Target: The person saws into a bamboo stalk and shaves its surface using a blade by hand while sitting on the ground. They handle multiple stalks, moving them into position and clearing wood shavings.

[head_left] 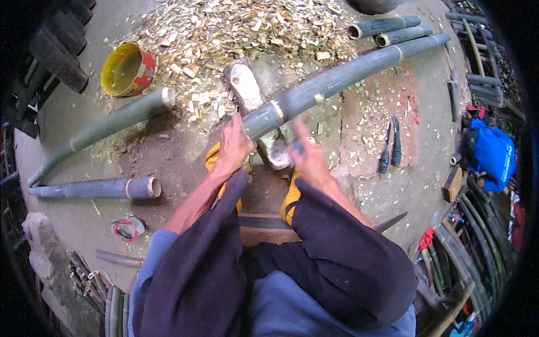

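Note:
A long dark bamboo pole (342, 78) slants from between my hands to the far right, its near part resting over a pale, worn wooden block (247, 84). My left hand (234, 145) is closed at the pole's near end. Just right of that end, my right hand (310, 157) is smeared by motion, its fingers wrapped round the bluish handle of a tool. A dark, blade-like blur (285, 106) from this tool crosses the pole by a pale cut ring; its exact kind cannot be made out. My yellow shoes (291, 196) stand either side of the block.
Wood chips (252, 25) are heaped beyond the block. Left lie two bamboo poles, one greenish (106, 132), one bluish (95, 189), and a yellow-red bucket (128, 69). Right are two dark-handled tools (389, 147), short bamboo pieces (387, 27) and a blue bag (489, 154).

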Available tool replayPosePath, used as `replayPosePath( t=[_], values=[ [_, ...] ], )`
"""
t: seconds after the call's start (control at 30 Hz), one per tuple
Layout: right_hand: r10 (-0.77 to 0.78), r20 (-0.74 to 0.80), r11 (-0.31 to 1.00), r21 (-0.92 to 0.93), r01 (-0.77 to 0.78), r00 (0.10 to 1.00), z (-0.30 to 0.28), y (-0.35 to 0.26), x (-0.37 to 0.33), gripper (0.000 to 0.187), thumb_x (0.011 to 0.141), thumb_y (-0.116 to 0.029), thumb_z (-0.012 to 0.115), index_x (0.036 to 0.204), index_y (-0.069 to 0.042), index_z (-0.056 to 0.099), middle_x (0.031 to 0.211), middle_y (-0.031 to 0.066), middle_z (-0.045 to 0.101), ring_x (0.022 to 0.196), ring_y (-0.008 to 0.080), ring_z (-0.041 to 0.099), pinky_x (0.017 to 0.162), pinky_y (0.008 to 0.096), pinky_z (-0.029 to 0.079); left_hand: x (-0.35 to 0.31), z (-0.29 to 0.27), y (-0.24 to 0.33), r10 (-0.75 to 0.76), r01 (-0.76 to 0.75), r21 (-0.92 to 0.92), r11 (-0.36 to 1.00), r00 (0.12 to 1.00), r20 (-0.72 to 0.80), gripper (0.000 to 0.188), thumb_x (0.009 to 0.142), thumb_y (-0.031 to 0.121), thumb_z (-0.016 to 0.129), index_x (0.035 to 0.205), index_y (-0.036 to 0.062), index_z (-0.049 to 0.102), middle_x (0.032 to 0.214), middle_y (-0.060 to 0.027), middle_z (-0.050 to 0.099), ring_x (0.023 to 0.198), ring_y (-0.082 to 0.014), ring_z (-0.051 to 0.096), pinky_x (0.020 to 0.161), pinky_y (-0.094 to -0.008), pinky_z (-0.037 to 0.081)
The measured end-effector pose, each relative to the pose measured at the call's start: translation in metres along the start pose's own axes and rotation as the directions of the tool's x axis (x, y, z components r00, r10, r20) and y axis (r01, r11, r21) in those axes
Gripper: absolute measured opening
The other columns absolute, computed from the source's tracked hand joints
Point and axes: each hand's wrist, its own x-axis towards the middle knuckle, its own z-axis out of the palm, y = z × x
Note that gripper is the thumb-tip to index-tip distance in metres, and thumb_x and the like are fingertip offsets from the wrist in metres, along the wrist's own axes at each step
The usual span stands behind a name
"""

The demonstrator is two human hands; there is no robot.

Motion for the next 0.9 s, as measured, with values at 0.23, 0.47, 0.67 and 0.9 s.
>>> replayPosePath(
  t=[0.23,0.47,0.67,0.9],
  values=[
    [-0.005,-0.102,0.988,-0.155,-0.011,0.995,-0.010,0.005,0.015,0.067,0.086,-0.021,0.057,0.144,-0.021,0.024,0.086,0.0254,0.063,0.068,0.0380,0.064,0.061,0.0436,0.055,0.015,-0.017,0.013,-0.279,0.295,0.021,0.955,0.875,0.395,0.060,0.049,0.016,0.079,0.099,-0.0083,0.056,0.081,-0.0218,0.066,0.076,-0.0343,0.066,0.070,-0.0388,0.054],
    [-0.149,0.110,0.931,-0.318,0.177,0.983,-0.005,0.006,0.011,0.071,0.084,-0.022,0.060,0.144,-0.022,0.024,0.072,0.0248,0.062,0.064,0.0363,0.064,0.057,0.0459,0.052,0.023,-0.022,0.009,-0.306,0.350,-0.011,0.937,0.832,0.462,0.047,0.047,0.020,0.078,0.083,-0.0053,0.061,0.078,-0.0197,0.066,0.072,-0.0313,0.064,0.070,-0.0383,0.053],
    [-0.300,0.266,0.797,-0.457,0.394,0.916,0.006,0.013,-0.008,0.069,0.084,-0.021,0.060,0.144,-0.027,0.026,0.069,0.0216,0.061,0.055,0.0342,0.062,0.052,0.0433,0.052,0.022,-0.024,-0.007,0.023,0.066,-0.188,0.980,0.899,0.438,0.046,0.045,0.021,0.076,0.079,-0.0072,0.063,0.070,-0.0166,0.065,0.064,-0.0247,0.064,0.061,-0.0335,0.052],
    [-0.261,0.244,0.908,-0.266,0.323,0.934,0.005,0.007,-0.016,0.073,0.083,-0.023,0.060,0.145,-0.030,0.021,0.076,0.0248,0.063,0.065,0.0370,0.063,0.064,0.0468,0.055,0.026,-0.022,-0.015,-0.337,0.534,-0.121,0.837,0.676,0.655,0.030,0.047,0.018,0.075,0.062,-0.0045,0.063,0.059,-0.0102,0.062,0.052,-0.0155,0.059,0.051,-0.0299,0.049]
  ],
)
